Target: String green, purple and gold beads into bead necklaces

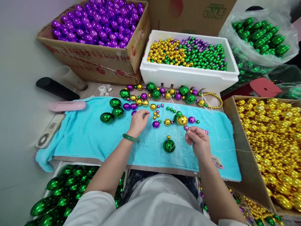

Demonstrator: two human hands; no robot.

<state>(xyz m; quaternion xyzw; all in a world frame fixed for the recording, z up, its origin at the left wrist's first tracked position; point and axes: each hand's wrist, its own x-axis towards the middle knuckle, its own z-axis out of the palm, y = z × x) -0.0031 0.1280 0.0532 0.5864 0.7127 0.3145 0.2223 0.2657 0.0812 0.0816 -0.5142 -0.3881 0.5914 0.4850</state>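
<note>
My left hand (139,121), with a green bangle on the wrist, rests on the turquoise towel (84,135), its fingers pinched over small loose beads (155,115); what they hold is too small to name. My right hand (197,139) pinches a thin thread at a small purple bead (186,127), just below a large gold ball (182,120) on a partly strung run. A large green ball (168,146) lies on the thread between my hands. A purple bead (155,124) sits right of my left hand.
A strung garland (162,93) lies along the towel's far edge, with three green balls (113,111) at the left. Boxes ring the board: purple balls (98,22), mixed small beads in white foam (188,53), gold balls (270,131), green balls (68,185). A remote (49,130) lies left.
</note>
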